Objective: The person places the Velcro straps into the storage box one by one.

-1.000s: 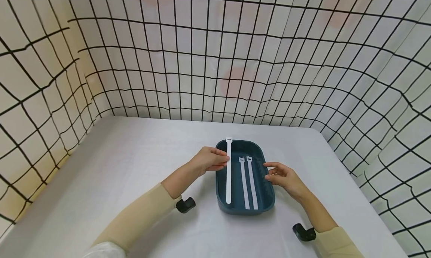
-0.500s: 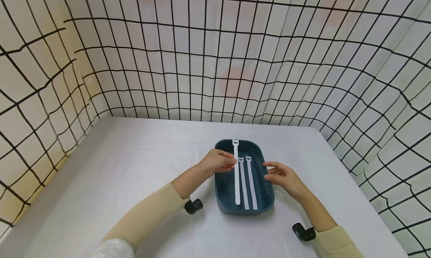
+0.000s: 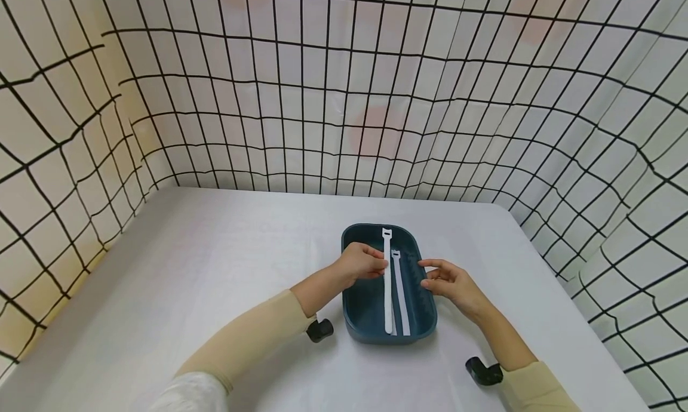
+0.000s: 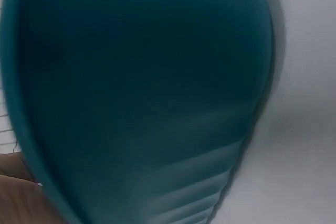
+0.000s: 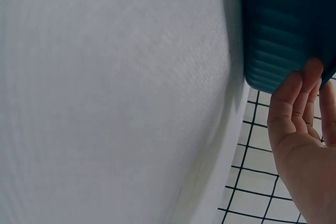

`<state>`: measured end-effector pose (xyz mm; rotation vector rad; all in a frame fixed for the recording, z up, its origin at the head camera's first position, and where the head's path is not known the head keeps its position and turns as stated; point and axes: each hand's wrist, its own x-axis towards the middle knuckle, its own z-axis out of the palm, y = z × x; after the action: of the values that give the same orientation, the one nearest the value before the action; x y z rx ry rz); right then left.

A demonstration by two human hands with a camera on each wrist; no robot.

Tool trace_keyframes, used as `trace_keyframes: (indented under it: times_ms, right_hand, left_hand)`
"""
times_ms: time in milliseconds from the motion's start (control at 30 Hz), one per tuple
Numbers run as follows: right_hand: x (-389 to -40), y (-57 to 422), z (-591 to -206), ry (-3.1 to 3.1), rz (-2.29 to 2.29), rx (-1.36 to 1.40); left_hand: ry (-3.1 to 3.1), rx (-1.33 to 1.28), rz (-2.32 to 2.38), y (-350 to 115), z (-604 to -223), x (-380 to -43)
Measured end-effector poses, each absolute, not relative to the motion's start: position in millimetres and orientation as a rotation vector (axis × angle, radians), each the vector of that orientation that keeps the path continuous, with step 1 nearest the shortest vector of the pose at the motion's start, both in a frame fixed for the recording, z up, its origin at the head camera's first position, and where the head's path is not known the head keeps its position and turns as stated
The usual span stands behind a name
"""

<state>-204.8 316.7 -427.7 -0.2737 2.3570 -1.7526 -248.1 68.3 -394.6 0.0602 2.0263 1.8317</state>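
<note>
In the head view my left hand (image 3: 362, 263) pinches a long white cable strap (image 3: 387, 298) with a slotted head, holding it lengthwise over the dark teal tub (image 3: 362, 310). Inside the tub lie two more white straps. The right one (image 3: 402, 295) shows along most of its length, while the other is mostly covered by the held strap. My right hand (image 3: 448, 283) is at the tub's right side, its fingertips against the ribbed outer wall in the right wrist view. The left wrist view shows mainly the tub's wall (image 4: 131, 77), with part of my left hand (image 4: 23, 198) beyond its rim.
The tub stands on a white-covered table (image 3: 242, 251). Black wire grid panels (image 3: 333, 107) before white sheeting border the back and both sides. A black wrist camera (image 3: 321, 330) sits under the left wrist, another (image 3: 484, 371) near the right one.
My left hand has carried the cable strap rightward across the tub, from its left side to over the two lying straps, and slightly toward me. The right hand has stayed nearly still.
</note>
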Motion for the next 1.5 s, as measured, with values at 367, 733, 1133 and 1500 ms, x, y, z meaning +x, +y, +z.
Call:
trace_keyframes:
  times_ms: [367, 733, 1133, 1500]
  right_hand:
    - [-204.6, 315.9, -425.9, 2.372, -1.736, -0.263]
    - [-203.5, 314.6, -428.3, 2.364, -1.753, -0.251]
    - [-204.6, 315.9, -427.5, 2.363, -1.755, -0.272]
    - [-204.9, 317.1, -428.2, 2.378, -1.73, -0.253]
  left_hand:
    - [2.119, 0.024, 1.773, 80.5, -406.0, -245.6]
    - [2.281, 0.028, 1.615, 84.7, -420.7, -244.5]
    - [2.506, 0.029, 1.393, 85.4, -417.6, -239.7]
    - [2.644, -0.001, 1.15, 89.5, -415.3, -238.6]
